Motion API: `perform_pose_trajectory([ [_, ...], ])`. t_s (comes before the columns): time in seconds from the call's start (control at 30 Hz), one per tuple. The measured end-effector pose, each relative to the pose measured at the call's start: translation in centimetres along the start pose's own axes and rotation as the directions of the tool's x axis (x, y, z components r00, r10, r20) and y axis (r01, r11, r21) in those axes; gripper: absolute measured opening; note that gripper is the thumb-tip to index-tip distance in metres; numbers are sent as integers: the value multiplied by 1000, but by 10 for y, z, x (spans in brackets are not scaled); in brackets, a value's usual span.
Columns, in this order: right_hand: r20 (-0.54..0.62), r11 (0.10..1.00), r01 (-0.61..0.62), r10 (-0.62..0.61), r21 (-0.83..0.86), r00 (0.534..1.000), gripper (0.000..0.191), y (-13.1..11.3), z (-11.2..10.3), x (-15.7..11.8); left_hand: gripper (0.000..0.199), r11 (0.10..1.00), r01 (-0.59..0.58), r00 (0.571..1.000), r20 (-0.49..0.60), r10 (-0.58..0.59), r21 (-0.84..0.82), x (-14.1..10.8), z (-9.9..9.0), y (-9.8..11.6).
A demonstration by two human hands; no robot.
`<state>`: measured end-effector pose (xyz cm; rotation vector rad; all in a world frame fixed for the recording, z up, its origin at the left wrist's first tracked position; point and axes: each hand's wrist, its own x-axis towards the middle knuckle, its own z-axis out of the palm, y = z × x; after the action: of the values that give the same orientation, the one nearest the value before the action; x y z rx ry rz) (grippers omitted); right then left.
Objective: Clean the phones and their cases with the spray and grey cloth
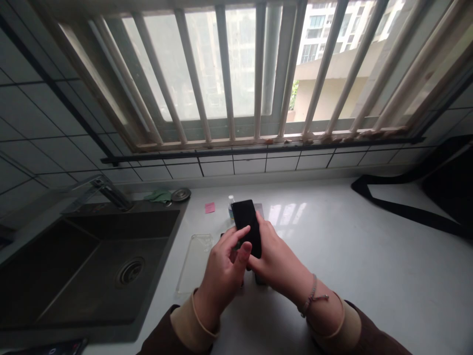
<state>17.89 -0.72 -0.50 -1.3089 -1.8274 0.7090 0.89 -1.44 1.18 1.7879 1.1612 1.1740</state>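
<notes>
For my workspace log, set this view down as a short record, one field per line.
Right grip: around the right side of a black phone
Left grip: over the phone's lower left; contact unclear
Left of the left grip: clear phone case, lying on the white counter
Beyond the phone: white-capped bottle, partly hidden; pink note to its left
Far left: sink and faucet
Far right: black strap
Background: window bars
</notes>
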Motion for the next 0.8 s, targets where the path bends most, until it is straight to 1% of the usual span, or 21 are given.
perform_pose_trajectory([
  [0.07, -44, 999, -40, 39, -21, 998, 87, -1, 0, 1, 45, 1000, -9, 997, 72, 9, 6, -1, 2, -1],
  [0.13, -82, 996, -82, 79, -38, 993, 79, -3, -2, 3, 47, 1000, -24, 993, 116, 23, 2, -2, 3, -2],
  [0.23, -128, 980, -172, 158, -103, 979, 68, -4, -10, 6, 47, 998, -18, 988, 155, 27, -55, -4, 5, -4],
  [0.3, -176, 946, -247, 212, -212, 961, 65, 0, -18, 10, 45, 997, -35, 986, 158, 46, -71, -4, 4, -4],
  [0.33, -203, 915, -291, 240, -279, 949, 65, 3, -23, 12, 43, 997, -58, 987, 149, 66, -57, -3, 4, -4],
  [0.4, -254, 821, -392, 308, -415, 917, 64, 11, -34, 17, 34, 994, -109, 988, 115, 108, 6, -2, 3, -4],
  [0.43, -268, 763, -445, 357, -468, 895, 61, 15, -40, 19, 29, 991, -125, 988, 95, 121, 38, -1, 2, -3],
  [0.5, -268, 651, -509, 439, -563, 858, 56, 22, -49, 22, 21, 989, -128, 990, 63, 123, 77, 1, 1, -3],
  [0.57, -237, 567, -510, 486, -647, 841, 53, 27, -53, 24, 19, 988, -117, 992, 50, 112, 100, 2, 1, -3],
  [0.63, -192, 522, -470, 500, -712, 845, 52, 31, -54, 24, 19, 987, -108, 994, 42, 104, 119, 3, 1, -3],
  [0.7, -164, 504, -444, 506, -740, 847, 53, 36, -52, 22, 19, 987, -105, 994, 27, 102, 125, 4, 1, -3],
  [0.8, -167, 505, -468, 530, -726, 831, 56, 47, -50, 18, 20, 987, -105, 994, 20, 103, 124, 4, 1, -4],
])
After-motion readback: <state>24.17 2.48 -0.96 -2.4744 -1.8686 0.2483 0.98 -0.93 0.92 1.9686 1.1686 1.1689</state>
